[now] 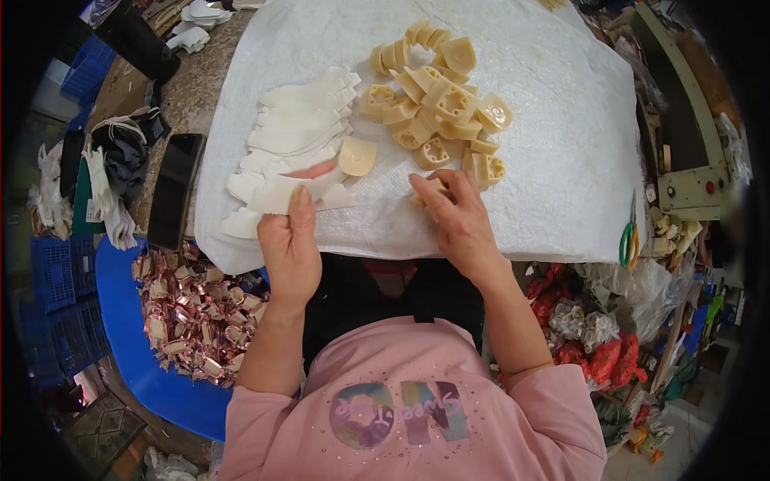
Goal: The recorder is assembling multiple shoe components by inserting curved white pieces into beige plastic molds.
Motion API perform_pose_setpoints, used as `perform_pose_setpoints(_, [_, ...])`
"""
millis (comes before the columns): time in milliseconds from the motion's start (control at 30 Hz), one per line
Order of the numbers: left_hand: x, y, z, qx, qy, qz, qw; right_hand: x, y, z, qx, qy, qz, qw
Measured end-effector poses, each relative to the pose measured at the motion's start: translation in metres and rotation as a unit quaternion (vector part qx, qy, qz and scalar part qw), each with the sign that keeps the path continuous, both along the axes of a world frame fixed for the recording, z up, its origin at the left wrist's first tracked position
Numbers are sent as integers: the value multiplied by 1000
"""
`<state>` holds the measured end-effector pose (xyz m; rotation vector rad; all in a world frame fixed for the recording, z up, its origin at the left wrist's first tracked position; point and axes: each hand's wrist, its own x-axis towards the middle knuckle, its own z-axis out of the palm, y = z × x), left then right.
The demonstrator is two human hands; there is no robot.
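My left hand (291,244) pinches a curved white strip (277,195) of thin sheet, thumb on top, at the near end of a row of overlapping white cut pieces (298,120). A cream block (358,157), which looks like a plastic shoe heel, lies beside that row, its smooth face up. My right hand (461,220) is closed with its fingertips on another cream shoe heel (434,187), mostly hidden under the fingers. Just beyond it is a loose pile of cream shoe heels (453,103), some with their hollow, ribbed undersides showing.
A white woven sheet (553,136) covers the table. At its left lies a dark phone (177,180), with a black cylinder (136,38) farther back. Scissors (628,240) hang by the right edge. Below left, a blue tub (120,321) holds many shiny pinkish pieces; bags and scraps (593,337) lie right.
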<state>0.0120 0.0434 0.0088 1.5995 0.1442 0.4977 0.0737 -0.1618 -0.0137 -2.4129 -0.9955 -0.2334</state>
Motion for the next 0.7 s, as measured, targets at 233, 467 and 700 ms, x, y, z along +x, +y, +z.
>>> perform_pose_setpoints(233, [-22, -37, -13, -320, 94, -77, 940, -35, 4, 29, 357, 203, -19, 911])
perform_pose_setpoints(467, [-30, -64, -5, -385, 57, -149, 909, -37, 17, 14, 378, -30, 60, 923])
perform_pose_setpoints(700, [-32, -66, 3, -352, 47, -131, 926, -35, 15, 11, 403, -66, 70, 910])
